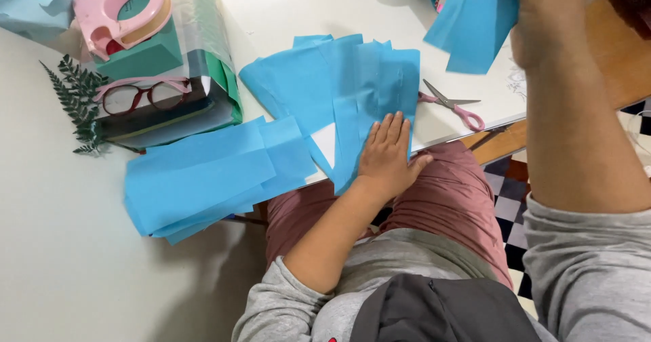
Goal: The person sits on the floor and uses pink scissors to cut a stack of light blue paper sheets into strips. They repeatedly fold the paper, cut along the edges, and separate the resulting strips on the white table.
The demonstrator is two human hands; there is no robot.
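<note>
My left hand (388,153) lies flat, fingers together, on a stack of blue tissue paper sheets (346,88) at the near edge of the white table (298,6). My right hand (546,16) is raised at the top right and grips a single blue paper sheet (471,20) that hangs in the air above the table. A second pile of blue sheets (210,176) lies to the left, overhanging the table edge. Pink-handled scissors (454,105) rest shut on the table just right of the stack.
At the top left a pink tape dispenser (122,10) sits on green boxes (146,54) with red-framed glasses (142,94) below it. A dark fern leaf (78,105) lies beside them. A wooden bench (610,50) and checkered floor (505,193) show at the right.
</note>
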